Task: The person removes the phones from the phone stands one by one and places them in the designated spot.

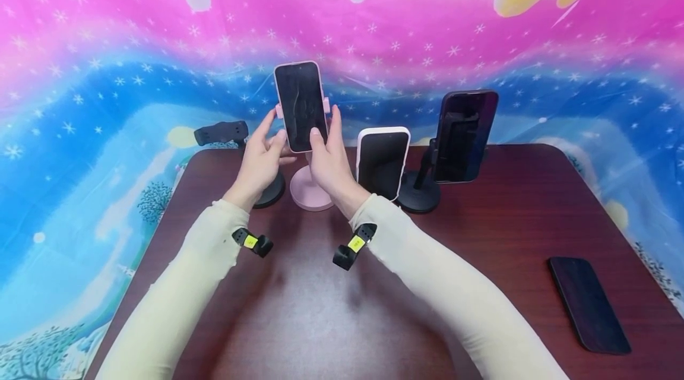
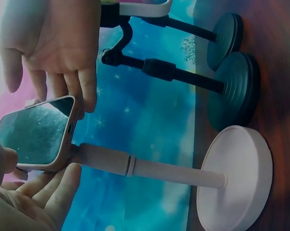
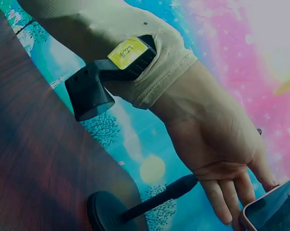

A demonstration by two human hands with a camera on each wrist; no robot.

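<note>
Touching the pink clamp [image 1: 327, 105] at the far phone's [image 1: 300, 104] left and right edges, reaching with spread fingers of left hand [image 1: 259, 163] and right hand [image 1: 332, 165], probably steadying it atop the pink stand [image 1: 310, 191]

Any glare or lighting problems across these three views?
Head: pale glare patch on the table, shadows either side; left wrist: dim overall, bright reflection on the pink-edged phone; right wrist: dark table, backdrop washed out at upper right.

We see a dark reddish-brown table [image 1: 320, 320] carrying a pink stand [image 1: 307, 193], a black stand [image 1: 271, 191] to its left, two more black stands [image 2: 235, 91] to its right, and a flat black phone [image 1: 589, 304] near the right edge.
</note>
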